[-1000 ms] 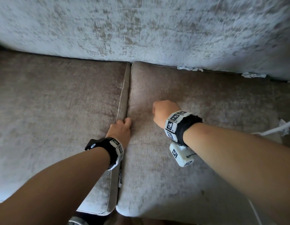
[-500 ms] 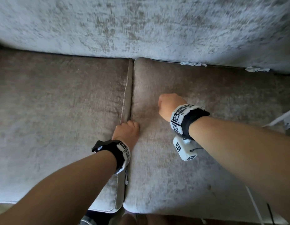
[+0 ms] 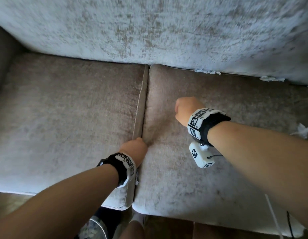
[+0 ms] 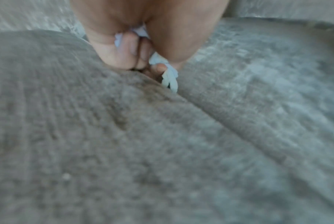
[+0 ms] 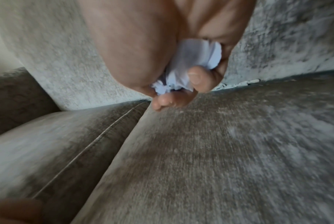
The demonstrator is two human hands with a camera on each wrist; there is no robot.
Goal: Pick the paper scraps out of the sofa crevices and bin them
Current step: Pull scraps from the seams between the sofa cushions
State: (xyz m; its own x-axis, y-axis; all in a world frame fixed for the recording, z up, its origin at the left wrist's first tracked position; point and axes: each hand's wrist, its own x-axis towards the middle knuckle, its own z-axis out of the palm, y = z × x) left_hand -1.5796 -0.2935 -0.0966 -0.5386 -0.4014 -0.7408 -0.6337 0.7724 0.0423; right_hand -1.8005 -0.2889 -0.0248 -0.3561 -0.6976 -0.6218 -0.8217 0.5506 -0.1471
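Crumpled white paper scraps [image 5: 189, 63] are clutched in the fisted right hand [image 3: 187, 109]; another torn white strip [image 4: 169, 78] is pinched by the left hand [image 3: 134, 149] at the seat-cushion crevice [image 3: 141, 107]. Light, flimsy, tearable: best gripped low, probably.

Your left hand [image 3: 135, 149] sits at the crevice [image 3: 140, 116] between the left seat cushion [image 3: 68, 118] and right seat cushion [image 3: 227, 169], fingers down in the gap, a paper strip [image 4: 170, 79] in them at the seam. Your right hand [image 3: 187, 109] is over the right cushion, right of the crevice and further back than the left, with crumpled scraps [image 5: 189, 66] inside it. Behind both cushions stands the backrest [image 3: 149, 28]. Two loose scraps [image 3: 207, 71] [image 3: 272, 78] lie in the seam between backrest and right cushion, behind and right of your right hand.
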